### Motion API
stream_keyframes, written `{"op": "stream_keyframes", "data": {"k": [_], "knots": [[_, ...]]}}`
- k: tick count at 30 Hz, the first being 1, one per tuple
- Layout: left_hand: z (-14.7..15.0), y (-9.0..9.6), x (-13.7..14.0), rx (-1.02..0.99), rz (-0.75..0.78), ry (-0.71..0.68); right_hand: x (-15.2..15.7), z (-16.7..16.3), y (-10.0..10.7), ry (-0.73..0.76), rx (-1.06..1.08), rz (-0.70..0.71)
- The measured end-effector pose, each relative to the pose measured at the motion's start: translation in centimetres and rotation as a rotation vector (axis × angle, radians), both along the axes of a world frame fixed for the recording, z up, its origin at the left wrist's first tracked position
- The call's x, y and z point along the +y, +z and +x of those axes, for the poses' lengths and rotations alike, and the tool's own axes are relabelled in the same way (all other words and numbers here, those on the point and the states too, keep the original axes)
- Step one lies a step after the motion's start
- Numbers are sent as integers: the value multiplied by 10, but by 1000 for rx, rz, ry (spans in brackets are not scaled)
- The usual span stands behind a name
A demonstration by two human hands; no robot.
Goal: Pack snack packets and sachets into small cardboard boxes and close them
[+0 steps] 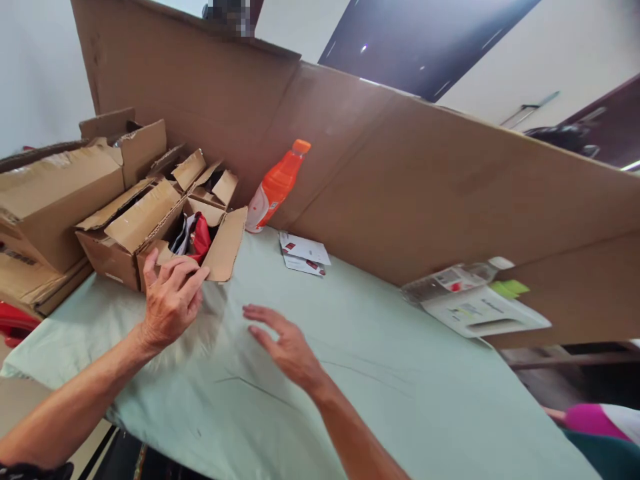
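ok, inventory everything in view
Cardboard boxes: several, brown, left
Red item: one, red, in open box
Orange bottle: one, orange, beside boxes
Printed card: at least one, white, near partition
Clear bottle: one, colourless, right
Jug: one, white, right
Partition: one, brown, far edge
Tablecloth: one, green, table
Red object: one, red, left edge
Dark panel: one, blue, top
Magenta fabric: one, magenta, right edge
Left hand: one, at open box
Right hand: one, over tablecloth

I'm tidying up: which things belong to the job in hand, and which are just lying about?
Likely the job:
box at the left hand
its red packet
perhaps neighbouring boxes

Likely lying about:
orange bottle
white paper
clear bottle
white jug
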State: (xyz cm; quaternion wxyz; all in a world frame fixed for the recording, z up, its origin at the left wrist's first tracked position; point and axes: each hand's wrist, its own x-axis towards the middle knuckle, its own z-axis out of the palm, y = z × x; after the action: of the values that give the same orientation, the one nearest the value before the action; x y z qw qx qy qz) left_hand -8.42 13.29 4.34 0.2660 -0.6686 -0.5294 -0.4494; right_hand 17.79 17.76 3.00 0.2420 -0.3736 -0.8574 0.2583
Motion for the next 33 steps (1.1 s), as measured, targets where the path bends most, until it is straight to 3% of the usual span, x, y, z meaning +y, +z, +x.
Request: {"op": "stream_keyframes", "data": {"k": [4,7,10,14,19,25,29,33], "knots": [[0,-3,-2,-6,12,6,38,-32,96,-24,215,262],[2,-6,-4,-9,17,21,69,-79,137,127,140,390],[2,-8,-5,-7,9,36,100,-132,141,327,-150,411],[2,-12,-7,-17,-8,36,127,-184,120,456,-541,440],[0,-19,-8,-48,-1,70,131,-204,104,529,-602,547],[0,-26,-7,-72,58,59,130,-191,108,338,-178,621],[0,-20,-8,-72,55,58,136,-158,143,160,71,721],[-2,-13,-7,-42,66,60,138,-88,178,-58,135,749]]}}
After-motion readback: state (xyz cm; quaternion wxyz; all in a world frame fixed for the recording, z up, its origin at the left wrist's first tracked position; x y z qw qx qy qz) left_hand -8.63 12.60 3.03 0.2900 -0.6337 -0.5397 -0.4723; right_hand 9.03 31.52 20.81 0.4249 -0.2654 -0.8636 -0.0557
